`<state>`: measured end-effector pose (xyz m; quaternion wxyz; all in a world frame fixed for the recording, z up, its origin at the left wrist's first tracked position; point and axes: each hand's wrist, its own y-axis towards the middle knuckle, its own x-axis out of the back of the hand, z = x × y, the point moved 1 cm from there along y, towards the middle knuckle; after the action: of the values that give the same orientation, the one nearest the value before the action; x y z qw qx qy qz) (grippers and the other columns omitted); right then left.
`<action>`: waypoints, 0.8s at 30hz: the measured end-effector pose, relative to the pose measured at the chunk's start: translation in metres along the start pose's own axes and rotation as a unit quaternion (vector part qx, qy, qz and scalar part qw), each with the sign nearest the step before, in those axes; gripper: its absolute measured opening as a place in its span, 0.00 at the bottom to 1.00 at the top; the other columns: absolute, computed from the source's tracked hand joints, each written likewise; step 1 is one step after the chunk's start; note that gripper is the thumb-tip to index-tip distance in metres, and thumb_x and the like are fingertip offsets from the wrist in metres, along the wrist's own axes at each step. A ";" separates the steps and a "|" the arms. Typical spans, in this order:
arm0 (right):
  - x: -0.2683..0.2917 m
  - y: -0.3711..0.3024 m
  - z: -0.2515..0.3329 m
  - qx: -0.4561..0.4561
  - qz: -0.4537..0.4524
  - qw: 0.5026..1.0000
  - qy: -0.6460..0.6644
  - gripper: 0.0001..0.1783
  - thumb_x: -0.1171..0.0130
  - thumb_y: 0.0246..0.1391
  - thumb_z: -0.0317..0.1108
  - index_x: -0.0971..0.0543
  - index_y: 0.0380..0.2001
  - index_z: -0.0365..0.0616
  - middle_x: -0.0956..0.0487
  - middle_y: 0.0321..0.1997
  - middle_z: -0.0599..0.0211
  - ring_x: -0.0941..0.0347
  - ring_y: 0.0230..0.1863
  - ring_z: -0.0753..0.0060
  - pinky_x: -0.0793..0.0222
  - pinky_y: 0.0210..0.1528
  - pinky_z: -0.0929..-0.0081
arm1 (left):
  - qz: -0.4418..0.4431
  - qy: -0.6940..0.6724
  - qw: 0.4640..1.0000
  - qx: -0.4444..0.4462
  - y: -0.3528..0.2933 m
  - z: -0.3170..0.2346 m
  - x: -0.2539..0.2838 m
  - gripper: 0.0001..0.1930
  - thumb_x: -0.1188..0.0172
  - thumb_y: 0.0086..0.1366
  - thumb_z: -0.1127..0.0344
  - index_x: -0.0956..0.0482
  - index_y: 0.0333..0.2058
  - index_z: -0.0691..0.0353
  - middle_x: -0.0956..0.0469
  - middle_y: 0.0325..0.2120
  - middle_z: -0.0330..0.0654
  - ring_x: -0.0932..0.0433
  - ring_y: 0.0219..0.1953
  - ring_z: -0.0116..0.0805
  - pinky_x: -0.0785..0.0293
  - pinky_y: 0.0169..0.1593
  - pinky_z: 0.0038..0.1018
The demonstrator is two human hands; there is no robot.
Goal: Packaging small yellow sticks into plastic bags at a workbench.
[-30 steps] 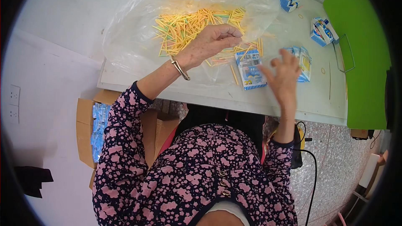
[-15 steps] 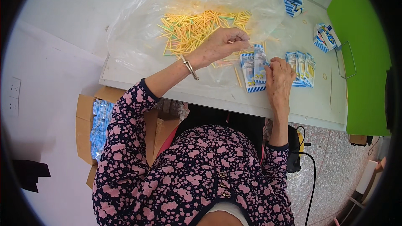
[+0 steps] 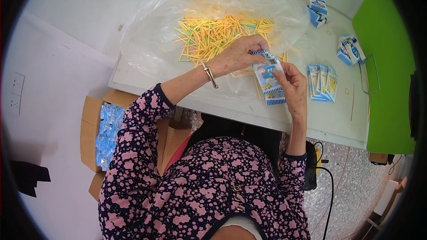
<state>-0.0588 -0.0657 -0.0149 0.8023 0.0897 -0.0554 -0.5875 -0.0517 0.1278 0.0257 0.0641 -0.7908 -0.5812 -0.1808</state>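
Note:
Between my hands is a small blue-and-white packet (image 3: 268, 74), raised off the table with its striped top edge tilted up. My left hand (image 3: 238, 54) has its fingers closed at the packet's top edge; the fingertips are partly hidden. My right hand (image 3: 293, 86) grips the packet's right side, thumb on its front. Under it another similar packet (image 3: 275, 99) lies on the table, mostly covered. Beyond my left wrist spreads a heap of thin yellow, orange and green sticks (image 3: 218, 35). Right of my right hand lie several overlapping packets (image 3: 322, 84) with yellow sticks showing inside.
A clear plastic bag (image 3: 149, 38) lies spread under the heap. Small blue-and-white cartons (image 3: 350, 50) stand near the green panel (image 3: 387, 71), beside a bent wire frame (image 3: 375, 78). An open cardboard box (image 3: 90, 129) of blue packets (image 3: 108, 135) sits lower left. Rubber bands lie rightward.
The upper packet has come up off the one below and now shows its printed front. My right hand has gone from resting over the packets to gripping its side; my left closes on its top.

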 end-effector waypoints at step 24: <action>-0.028 -0.006 -0.011 -0.017 0.072 0.991 -0.110 0.10 0.44 0.53 0.30 0.27 0.22 0.34 0.34 0.16 0.70 0.41 0.19 0.81 0.44 0.22 0.80 | -0.041 0.266 0.959 -0.094 -0.023 -0.002 0.032 0.10 0.44 0.59 0.62 0.25 0.29 0.63 0.26 0.19 0.44 0.28 0.20 0.38 0.32 0.28 0.29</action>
<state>-0.0705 -0.0401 -0.0262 0.8327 0.0060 -0.1397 -0.5357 -0.0653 0.1632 0.0363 0.1340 -0.6925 -0.5553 -0.4406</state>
